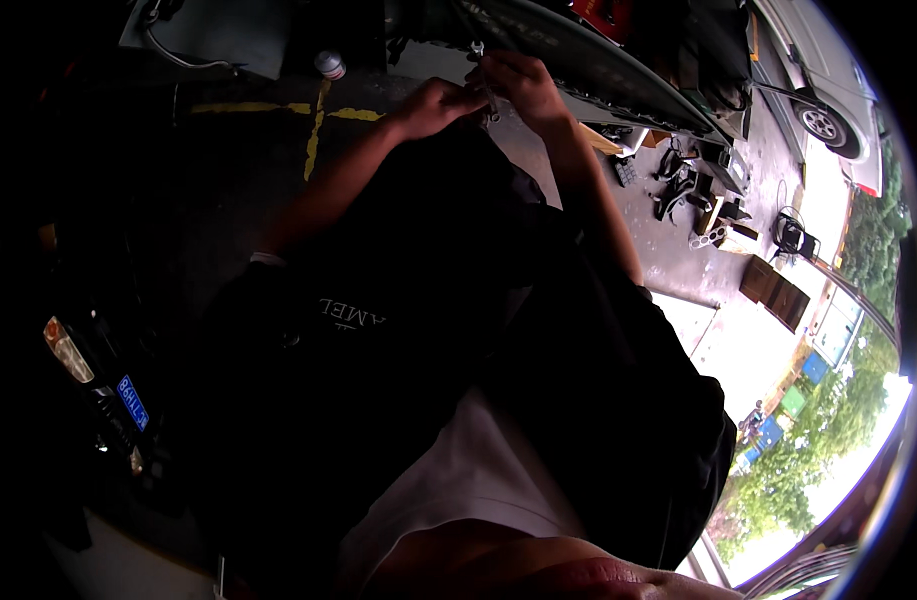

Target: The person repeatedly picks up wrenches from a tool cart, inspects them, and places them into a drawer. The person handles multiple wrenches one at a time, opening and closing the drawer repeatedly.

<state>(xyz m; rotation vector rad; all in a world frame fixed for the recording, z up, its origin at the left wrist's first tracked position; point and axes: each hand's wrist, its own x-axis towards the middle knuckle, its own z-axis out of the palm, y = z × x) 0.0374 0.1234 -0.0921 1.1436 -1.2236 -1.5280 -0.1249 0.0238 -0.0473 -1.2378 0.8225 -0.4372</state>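
Pinching a wrench (492,106) in right hand (525,92); cannot tell finger grip of left hand (436,107), beside it. To the left, a can (330,65) of hidden contents; on dark top (408,270), pale lettering (358,315).

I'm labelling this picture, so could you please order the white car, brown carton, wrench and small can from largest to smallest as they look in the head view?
1. White car
2. Brown carton
3. Wrench and small can, left unranked: the wrench looks longer but thinner, and is partly covered.

The floor (678,262) carries a can (330,65) and boxes (785,301)
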